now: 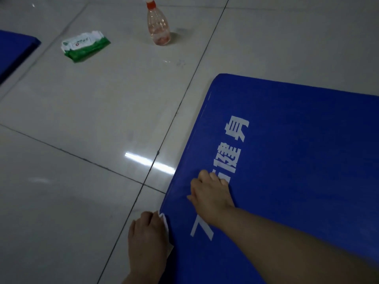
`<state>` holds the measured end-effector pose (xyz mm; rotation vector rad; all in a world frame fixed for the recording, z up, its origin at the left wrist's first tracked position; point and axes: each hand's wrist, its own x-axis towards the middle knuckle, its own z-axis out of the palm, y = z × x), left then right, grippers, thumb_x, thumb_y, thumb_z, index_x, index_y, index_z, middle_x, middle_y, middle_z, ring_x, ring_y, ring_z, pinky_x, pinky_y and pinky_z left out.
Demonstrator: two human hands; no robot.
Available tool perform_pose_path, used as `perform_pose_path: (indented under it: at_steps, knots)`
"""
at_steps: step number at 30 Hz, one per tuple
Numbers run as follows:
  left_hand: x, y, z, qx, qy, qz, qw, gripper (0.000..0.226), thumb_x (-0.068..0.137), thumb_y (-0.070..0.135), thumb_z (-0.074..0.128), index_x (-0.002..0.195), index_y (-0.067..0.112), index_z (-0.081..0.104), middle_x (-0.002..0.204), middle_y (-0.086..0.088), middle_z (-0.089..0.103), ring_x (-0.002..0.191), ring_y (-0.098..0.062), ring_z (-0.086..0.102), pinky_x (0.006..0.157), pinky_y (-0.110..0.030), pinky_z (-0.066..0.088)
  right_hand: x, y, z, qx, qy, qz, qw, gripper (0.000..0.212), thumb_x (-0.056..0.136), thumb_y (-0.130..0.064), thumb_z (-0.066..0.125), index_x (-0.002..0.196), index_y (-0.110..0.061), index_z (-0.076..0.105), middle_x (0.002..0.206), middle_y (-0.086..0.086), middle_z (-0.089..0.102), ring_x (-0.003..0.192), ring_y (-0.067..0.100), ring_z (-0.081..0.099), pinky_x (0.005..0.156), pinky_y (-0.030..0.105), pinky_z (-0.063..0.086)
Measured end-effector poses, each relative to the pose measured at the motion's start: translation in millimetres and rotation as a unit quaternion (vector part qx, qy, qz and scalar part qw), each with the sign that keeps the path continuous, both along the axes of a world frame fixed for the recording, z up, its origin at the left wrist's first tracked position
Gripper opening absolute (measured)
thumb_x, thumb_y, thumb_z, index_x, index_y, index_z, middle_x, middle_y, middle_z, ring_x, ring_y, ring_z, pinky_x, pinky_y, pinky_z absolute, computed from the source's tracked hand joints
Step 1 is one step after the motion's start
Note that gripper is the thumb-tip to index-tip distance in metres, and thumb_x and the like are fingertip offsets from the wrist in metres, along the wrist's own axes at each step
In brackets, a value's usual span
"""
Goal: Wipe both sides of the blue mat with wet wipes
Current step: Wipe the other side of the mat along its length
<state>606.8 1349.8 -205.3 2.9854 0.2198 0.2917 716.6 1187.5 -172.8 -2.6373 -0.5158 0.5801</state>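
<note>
Lying flat on tiled floor (82,119), blue mat (297,160) fills lower right. Left hand (146,240) clamps a white wet wipe (165,222) against its near-left edge; right hand (211,191) presses down, fingers curled.

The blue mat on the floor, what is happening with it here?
A person is cleaning the blue mat, which lies flat on the tiled floor. The left hand presses a white wipe against the mat's near edge, while the right hand rests on the top face, over the white lettering. A green pack of wipes and a clear spray bottle stand apart on the floor further away.
</note>
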Motion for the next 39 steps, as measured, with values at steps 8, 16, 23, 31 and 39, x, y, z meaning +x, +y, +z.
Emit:
perform_pose_path:
  at_steps: [8, 16, 23, 31, 39]
  knots:
    - [-27, -1, 15, 0.041, 0.082, 0.039, 0.995, 0.020, 0.084, 0.000, 0.056, 0.066, 0.006, 0.060, 0.065, -0.009, 0.053, 0.051, -0.027, 0.047, 0.057, -0.039, 0.045, 11, 6, 13, -0.046, 0.101, 0.022, 0.994, 0.036, 0.099, -0.044, 0.039, 0.114, -0.015, 0.054, 0.123, 0.004, 0.040, 0.112, 0.022, 0.039, 0.096, 0.036, 0.033]
    - [-94, 3, 35, 0.035, 0.250, 0.104, 0.962, 0.021, 0.059, 0.005, 0.083, 0.072, 0.007, 0.067, 0.065, -0.006, 0.055, 0.052, -0.025, 0.052, 0.055, -0.037, 0.047, -21, 4, 22, -0.025, 0.046, -0.031, 0.998, 0.027, 0.096, -0.038, 0.048, 0.111, -0.016, 0.053, 0.121, 0.004, 0.045, 0.111, 0.020, 0.042, 0.093, 0.033, 0.034]
    - [-111, -15, 46, 0.007, 0.297, 0.210, 0.931, 0.005, 0.086, 0.023, 0.064, 0.090, 0.023, 0.066, 0.082, 0.005, 0.057, 0.065, -0.007, 0.047, 0.060, -0.020, 0.039, -107, 15, 17, 0.018, 0.028, 0.070, 0.997, 0.023, 0.098, -0.033, 0.045, 0.112, -0.016, 0.052, 0.120, 0.003, 0.043, 0.111, 0.019, 0.040, 0.094, 0.031, 0.031]
    - [-126, -51, 49, 0.021, 0.329, 0.187, 0.926, 0.023, 0.097, 0.021, 0.044, 0.092, 0.024, 0.066, 0.080, 0.009, 0.045, 0.066, -0.006, 0.043, 0.058, -0.020, 0.031, -116, 6, 9, 0.029, 0.027, 0.069, 0.997, 0.019, 0.098, -0.028, 0.047, 0.112, -0.016, 0.054, 0.124, 0.003, 0.042, 0.113, 0.019, 0.039, 0.094, 0.030, 0.031]
    - [-127, -82, 56, 0.041, 0.376, 0.146, 0.914, 0.028, 0.101, 0.024, 0.035, 0.102, 0.027, 0.063, 0.099, 0.009, 0.060, 0.090, -0.007, 0.060, 0.073, -0.020, 0.034, -156, -10, 17, 0.217, 0.061, 0.077, 0.971, 0.021, 0.090, -0.006, 0.054, 0.109, -0.013, 0.060, 0.112, 0.002, 0.052, 0.102, 0.019, 0.048, 0.089, 0.033, 0.043]
